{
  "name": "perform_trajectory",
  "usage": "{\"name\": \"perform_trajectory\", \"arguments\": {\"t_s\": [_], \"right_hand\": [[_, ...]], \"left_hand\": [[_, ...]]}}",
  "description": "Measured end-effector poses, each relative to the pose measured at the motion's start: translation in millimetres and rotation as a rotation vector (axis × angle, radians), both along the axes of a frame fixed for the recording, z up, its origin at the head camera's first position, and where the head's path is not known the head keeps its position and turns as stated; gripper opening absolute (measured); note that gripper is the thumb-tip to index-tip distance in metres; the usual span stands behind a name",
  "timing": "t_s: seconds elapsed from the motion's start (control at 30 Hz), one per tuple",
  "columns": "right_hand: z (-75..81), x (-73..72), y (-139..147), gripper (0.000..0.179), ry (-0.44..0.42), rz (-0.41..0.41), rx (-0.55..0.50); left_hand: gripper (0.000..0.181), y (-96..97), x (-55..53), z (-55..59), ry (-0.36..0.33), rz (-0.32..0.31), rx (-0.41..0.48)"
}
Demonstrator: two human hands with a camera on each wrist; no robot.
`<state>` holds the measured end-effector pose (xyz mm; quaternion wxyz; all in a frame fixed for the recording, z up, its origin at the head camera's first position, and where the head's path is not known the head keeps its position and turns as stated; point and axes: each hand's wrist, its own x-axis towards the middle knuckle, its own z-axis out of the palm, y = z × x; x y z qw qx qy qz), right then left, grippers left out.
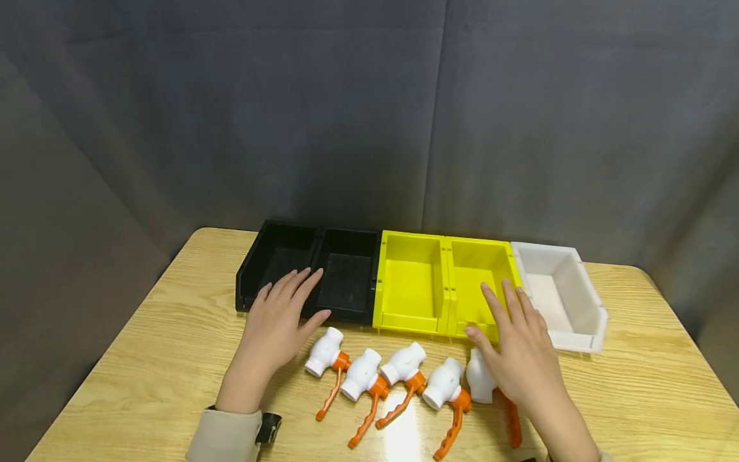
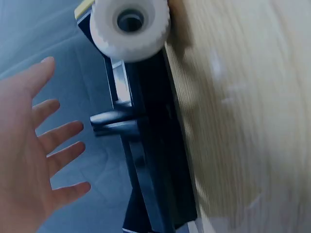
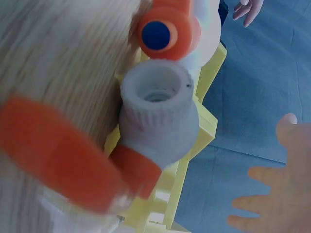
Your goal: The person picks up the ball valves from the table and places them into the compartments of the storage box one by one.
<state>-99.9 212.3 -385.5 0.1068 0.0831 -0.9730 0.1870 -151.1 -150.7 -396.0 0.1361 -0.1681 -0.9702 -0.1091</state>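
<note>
Several white PVC ball valves with orange lever handles lie in a loose row on the table, among them a leftmost valve (image 1: 324, 351) and a middle valve (image 1: 404, 363). My left hand (image 1: 276, 327) is spread, holding nothing, its fingertips overlapping the front of the black bins in the head view. My right hand (image 1: 522, 346), fingers also spread and empty, partly covers the rightmost valve (image 1: 480, 378). That valve (image 3: 158, 111) looms large in the right wrist view, apart from the fingers. In the left wrist view a white valve end (image 2: 130, 29) shows at the top.
Behind the valves stands a joined row of open bins: two black bins (image 1: 346, 311), two yellow bins (image 1: 411, 322) and a white bin (image 1: 577, 340) at the right. A grey curtain (image 1: 369, 115) hangs behind the wooden table (image 1: 144, 359).
</note>
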Motion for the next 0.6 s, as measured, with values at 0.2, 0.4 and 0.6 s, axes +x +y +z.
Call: {"name": "perform_trajectory", "arguments": {"t_s": [0.2, 0.4, 0.6], "right_hand": [[0.3, -0.6, -5.6, 0.07, 0.003, 0.003, -0.018], [2.3, -1.9, -9.5, 0.069, 0.016, -0.004, -0.038], [-2.4, 2.1, -14.2, 0.064, 0.039, -0.01, -0.096]], "left_hand": [[0.058, -14.0, -2.2, -1.3, -0.022, 0.042, 0.054], [0.043, -25.4, -5.2, -2.9, 0.0, 0.108, 0.086], [0.03, -32.0, -1.8, -1.3, -0.022, 0.138, 0.068]]}}
